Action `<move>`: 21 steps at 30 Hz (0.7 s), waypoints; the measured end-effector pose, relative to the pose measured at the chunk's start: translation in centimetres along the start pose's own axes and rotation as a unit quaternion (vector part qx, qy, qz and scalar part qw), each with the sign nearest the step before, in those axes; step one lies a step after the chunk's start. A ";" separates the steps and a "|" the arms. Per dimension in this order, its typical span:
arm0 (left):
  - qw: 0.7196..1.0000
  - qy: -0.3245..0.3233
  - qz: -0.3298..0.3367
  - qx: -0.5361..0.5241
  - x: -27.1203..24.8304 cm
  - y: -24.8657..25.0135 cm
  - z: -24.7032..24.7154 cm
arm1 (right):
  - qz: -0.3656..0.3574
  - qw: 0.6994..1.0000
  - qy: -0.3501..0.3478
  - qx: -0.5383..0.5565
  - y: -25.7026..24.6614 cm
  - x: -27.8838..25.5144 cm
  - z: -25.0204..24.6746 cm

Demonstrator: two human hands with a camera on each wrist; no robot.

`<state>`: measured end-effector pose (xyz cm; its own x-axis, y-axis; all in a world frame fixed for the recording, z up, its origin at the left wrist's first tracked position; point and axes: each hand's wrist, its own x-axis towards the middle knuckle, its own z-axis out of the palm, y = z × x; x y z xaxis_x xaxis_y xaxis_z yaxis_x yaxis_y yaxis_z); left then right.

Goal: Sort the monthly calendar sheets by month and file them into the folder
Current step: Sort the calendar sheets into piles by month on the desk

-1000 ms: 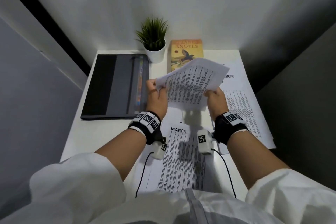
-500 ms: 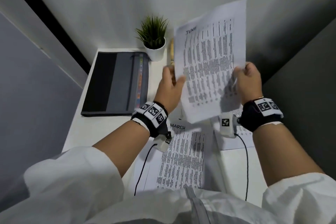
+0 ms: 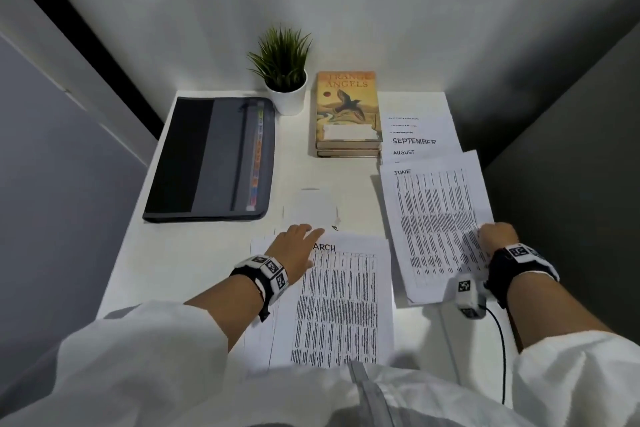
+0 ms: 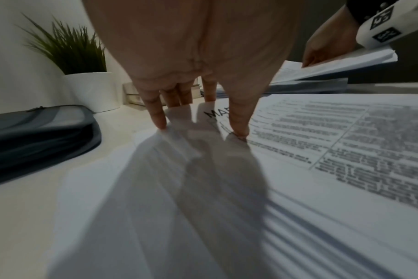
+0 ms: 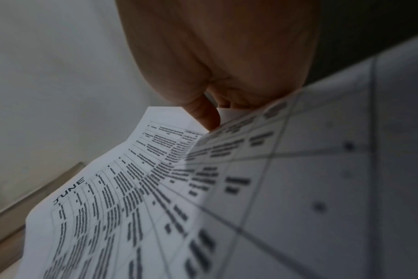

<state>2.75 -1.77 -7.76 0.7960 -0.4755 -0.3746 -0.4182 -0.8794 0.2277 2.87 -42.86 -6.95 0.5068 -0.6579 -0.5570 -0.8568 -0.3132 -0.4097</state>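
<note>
The JUNE sheet (image 3: 433, 229) lies slightly lifted over the fanned stack (image 3: 420, 142) showing SEPTEMBER and AUGUST at the right of the desk. My right hand (image 3: 491, 232) pinches its near right edge; in the right wrist view the thumb (image 5: 205, 117) presses on the JUNE sheet (image 5: 131, 207). My left hand (image 3: 308, 232) rests with straight fingers (image 4: 159, 120) on the top left corner of the MARCH sheet (image 3: 339, 305), which tops a pile in front of me. The grey and black folder (image 3: 207, 159) lies closed at the back left.
A potted plant (image 3: 285, 80) and a stack of books (image 3: 348, 114) stand at the back of the white desk (image 3: 166, 270). A small pale paper (image 3: 310, 206) lies mid-desk. Dark walls close in on both sides.
The JUNE sheet, held up in both hands before, has come down onto the right stack. My left hand let go of it and dropped onto the MARCH sheet.
</note>
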 end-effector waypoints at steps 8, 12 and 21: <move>0.999 0.015 0.008 -0.040 -0.2 -0.7 0.5 | 0.036 0.999 0.000 0.000 -0.1 0.6 0.3; 0.999 0.042 0.008 -0.034 -0.7 -0.6 0.9 | 0.037 0.999 0.002 -0.013 -0.1 0.2 0.6; 0.993 0.117 -0.009 -0.003 -1.2 0.4 0.5 | -0.039 0.987 0.117 -0.106 -1.8 -3.9 1.0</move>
<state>1.41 -1.61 -7.71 0.8834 -0.4407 -0.1591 -0.4013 -0.8869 0.2287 2.54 -39.04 -4.80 0.5571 -0.7587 -0.3376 -0.8295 -0.4884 -0.2710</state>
